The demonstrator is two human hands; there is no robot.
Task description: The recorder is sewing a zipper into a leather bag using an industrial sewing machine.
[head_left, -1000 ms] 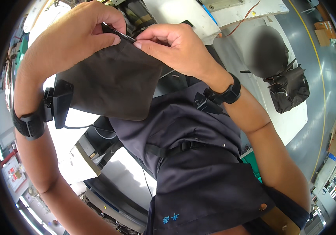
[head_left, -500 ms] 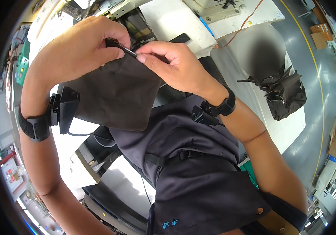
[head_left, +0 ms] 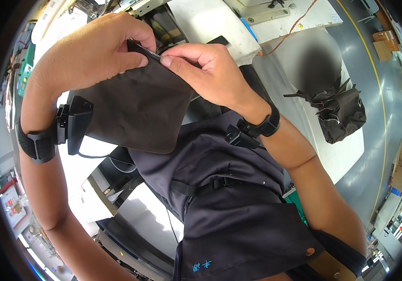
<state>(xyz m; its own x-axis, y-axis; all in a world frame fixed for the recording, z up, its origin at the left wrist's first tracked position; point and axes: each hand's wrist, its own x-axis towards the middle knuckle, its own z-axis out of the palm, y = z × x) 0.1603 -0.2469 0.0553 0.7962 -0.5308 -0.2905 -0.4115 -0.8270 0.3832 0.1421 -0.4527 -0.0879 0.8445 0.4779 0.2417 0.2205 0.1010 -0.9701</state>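
My left hand (head_left: 88,56) pinches the upper edge of a dark brown fabric piece (head_left: 133,112) along a metal-toothed zipper (head_left: 144,49), its thumb lying just below the teeth. My right hand (head_left: 212,72) grips the same edge at the zipper's right end between thumb and fingers, close beside my left thumb. The fabric hangs down from both hands over the white worktable and my dark apron (head_left: 229,225). Both of my wrists carry black strapped devices.
Machine parts and a white plate (head_left: 196,23) lie beyond my hands, with a black phone-like object (head_left: 218,41). At right, dark bags (head_left: 341,117) rest on a white table (head_left: 337,159) under a blurred patch. An aisle with cardboard boxes (head_left: 383,49) runs beyond.
My hands, the fabric and the surroundings shifted down in view, then slightly back up. Both hands keep their grip on the zipper edge, with my right fingers slightly repositioned.
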